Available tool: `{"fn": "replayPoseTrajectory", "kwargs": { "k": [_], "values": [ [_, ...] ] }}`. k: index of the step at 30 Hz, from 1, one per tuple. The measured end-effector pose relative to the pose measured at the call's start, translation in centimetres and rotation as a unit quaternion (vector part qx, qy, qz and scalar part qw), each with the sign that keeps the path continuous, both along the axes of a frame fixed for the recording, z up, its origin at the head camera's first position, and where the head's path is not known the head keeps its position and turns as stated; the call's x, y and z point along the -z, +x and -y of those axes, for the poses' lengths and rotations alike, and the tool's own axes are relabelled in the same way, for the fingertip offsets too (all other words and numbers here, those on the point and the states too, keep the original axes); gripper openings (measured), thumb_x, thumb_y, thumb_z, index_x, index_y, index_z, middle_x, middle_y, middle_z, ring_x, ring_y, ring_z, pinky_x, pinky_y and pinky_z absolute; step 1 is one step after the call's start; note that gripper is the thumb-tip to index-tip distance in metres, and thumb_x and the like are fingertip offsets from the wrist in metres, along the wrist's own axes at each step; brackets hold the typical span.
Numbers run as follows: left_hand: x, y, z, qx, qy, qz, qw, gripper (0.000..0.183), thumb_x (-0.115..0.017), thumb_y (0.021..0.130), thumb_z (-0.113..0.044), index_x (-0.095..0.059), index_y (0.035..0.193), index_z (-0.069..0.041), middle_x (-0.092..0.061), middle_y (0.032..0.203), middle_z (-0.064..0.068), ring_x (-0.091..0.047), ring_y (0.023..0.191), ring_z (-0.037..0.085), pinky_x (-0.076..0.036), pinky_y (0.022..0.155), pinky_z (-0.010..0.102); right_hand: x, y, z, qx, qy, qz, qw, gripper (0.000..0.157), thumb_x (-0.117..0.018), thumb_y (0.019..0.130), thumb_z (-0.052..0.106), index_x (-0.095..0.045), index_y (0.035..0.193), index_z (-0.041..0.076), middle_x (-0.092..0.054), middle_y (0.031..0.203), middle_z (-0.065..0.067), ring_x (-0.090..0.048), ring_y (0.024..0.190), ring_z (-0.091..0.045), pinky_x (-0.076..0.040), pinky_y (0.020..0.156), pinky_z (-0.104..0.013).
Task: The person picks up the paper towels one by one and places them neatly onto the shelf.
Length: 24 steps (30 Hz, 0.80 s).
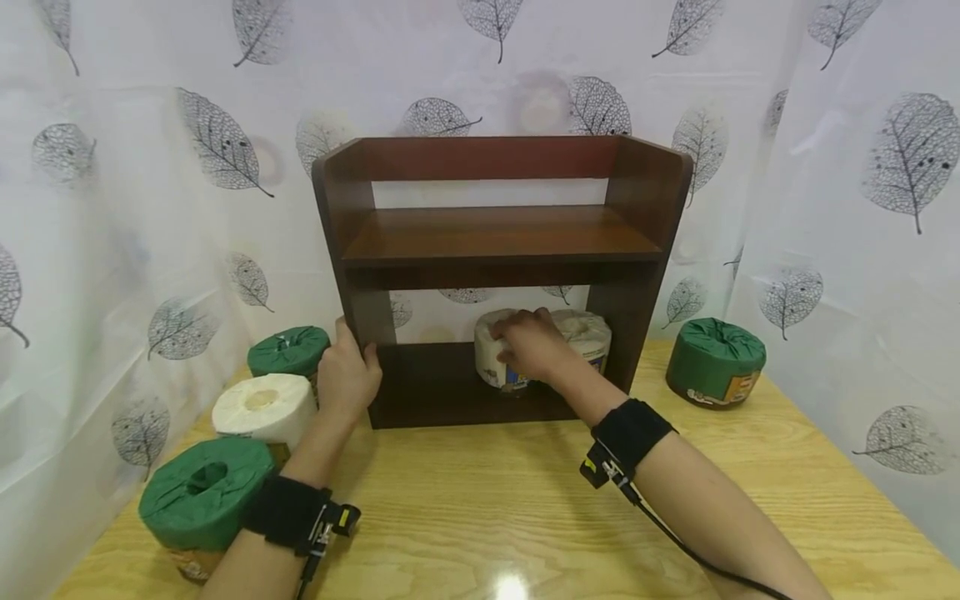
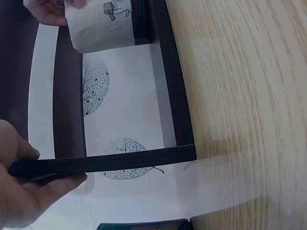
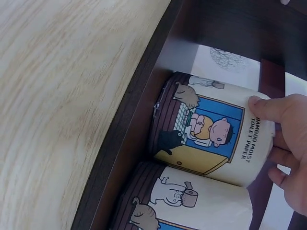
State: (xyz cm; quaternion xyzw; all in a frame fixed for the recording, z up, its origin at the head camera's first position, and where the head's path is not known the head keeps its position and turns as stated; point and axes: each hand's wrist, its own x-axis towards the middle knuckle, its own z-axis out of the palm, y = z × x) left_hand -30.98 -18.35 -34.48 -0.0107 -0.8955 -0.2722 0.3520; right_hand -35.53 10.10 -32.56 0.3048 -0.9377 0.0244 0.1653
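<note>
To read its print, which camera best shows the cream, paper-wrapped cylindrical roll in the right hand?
The right wrist view: the roll looks large, lettering legible. The head view shows it small, partly hidden; the left wrist view crops it.

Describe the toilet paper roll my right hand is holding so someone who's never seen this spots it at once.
Find the dark brown two-tier shelf on the wooden table. On its lower tier, seen from the front, look for the left-hand toilet paper roll of two side by side. Unlike the off-white neighbouring roll, it is gripped by the right hand.
</note>
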Motion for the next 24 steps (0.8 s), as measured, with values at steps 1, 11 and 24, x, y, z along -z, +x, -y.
{"fn": "replayPoseTrajectory", "kwargs": {
  "k": [1, 11, 24],
  "values": [
    [0.1, 0.0, 0.0, 0.000, 0.001, 0.001, 1.0000, 0.041, -0.055, 0.086, -0.014, -0.038, 0.119, 0.001, -0.059, 0.078, 0.031, -0.059, 0.068, 0.046, -0.046, 0.054, 0.056, 0.0, 0.1, -0.1, -0.002, -0.003, -0.003, 1.000, 0.035, -0.066, 0.084, 0.030, -0.059, 0.117, 0.021, -0.061, 0.115, 0.003, -0.054, 0.101, -0.019, -0.036, 0.085, -0.046],
    [-0.1, -0.1, 0.2, -0.001, -0.005, -0.003, 1.0000, 0.042, -0.054, 0.086, -0.015, -0.038, 0.120, 0.002, -0.059, 0.078, 0.031, -0.059, 0.068, 0.045, -0.047, 0.053, 0.055, -1.0, 2.3, -2.2, -0.041, -0.122, -0.078, 0.989, 0.028, -0.066, 0.082, 0.027, -0.064, 0.108, 0.018, -0.065, 0.107, 0.001, -0.058, 0.097, -0.021, -0.035, 0.086, -0.061],
    [0.1, 0.0, 0.0, 0.004, 0.001, 0.002, 1.0000, 0.044, -0.053, 0.087, -0.016, -0.037, 0.124, 0.002, -0.061, 0.080, 0.029, -0.060, 0.067, 0.043, -0.047, 0.053, 0.054, -0.6, 5.8, -5.8, 0.002, -0.163, -0.112, 0.980, 0.029, -0.066, 0.082, 0.035, -0.062, 0.105, 0.019, -0.064, 0.107, 0.000, -0.055, 0.103, -0.020, -0.033, 0.084, -0.055]
  ]
}}
